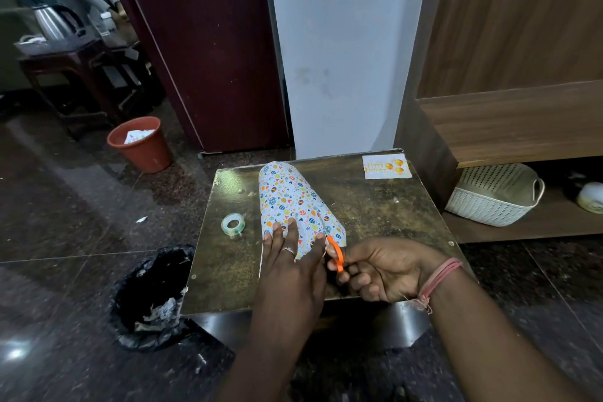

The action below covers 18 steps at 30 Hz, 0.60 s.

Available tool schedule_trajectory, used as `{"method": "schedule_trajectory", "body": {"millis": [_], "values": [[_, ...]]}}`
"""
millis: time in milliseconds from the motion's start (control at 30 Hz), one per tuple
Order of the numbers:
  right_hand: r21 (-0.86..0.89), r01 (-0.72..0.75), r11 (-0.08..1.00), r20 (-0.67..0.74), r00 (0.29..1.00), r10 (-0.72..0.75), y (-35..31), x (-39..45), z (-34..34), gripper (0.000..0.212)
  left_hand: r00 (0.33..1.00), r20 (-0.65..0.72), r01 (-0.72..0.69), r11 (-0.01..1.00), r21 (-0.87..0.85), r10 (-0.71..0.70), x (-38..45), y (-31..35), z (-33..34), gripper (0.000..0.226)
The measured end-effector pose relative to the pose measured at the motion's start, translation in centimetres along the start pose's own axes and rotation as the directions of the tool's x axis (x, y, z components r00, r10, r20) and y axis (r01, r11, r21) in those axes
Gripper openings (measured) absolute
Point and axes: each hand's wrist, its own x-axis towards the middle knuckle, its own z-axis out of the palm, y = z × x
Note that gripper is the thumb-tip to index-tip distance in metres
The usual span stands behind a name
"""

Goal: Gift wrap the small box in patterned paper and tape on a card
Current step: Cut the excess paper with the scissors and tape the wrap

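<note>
Right grip [375,268] on scissors [336,253] beside paper [293,196]

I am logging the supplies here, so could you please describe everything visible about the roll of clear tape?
The roll of clear tape is a small glossy ring of transparent, faintly greenish film with an open round core. It lies flat on the worn brown tabletop, left of the patterned wrapping paper and apart from it. Neither hand touches it.
</note>
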Motion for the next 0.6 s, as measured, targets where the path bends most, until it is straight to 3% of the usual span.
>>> {"method": "schedule_trajectory", "body": {"millis": [267, 500, 600], "values": [[0.001, -0.013, 1.000, 0.014, 1.000, 0.013, -0.9, 0.7, -0.3, 0.033, 1.000, -0.014, -0.023, 1.000, -0.005, 0.023, 0.0, -0.1, 0.2, 0.043], [-0.017, 0.020, 1.000, -0.056, 0.998, -0.021, -0.6, 1.7, 0.1, 0.028, 1.000, -0.022, 0.022, 0.999, 0.025, -0.022, 0.1, 0.1, 0.0, 0.042], [-0.045, 0.017, 0.999, -0.042, 0.999, -0.019, -0.7, 1.7, 0.1, 0.030, 0.996, 0.003, 0.084, 0.995, 0.059, -0.085, 0.4, 0.6, -0.8, 0.056]]}}
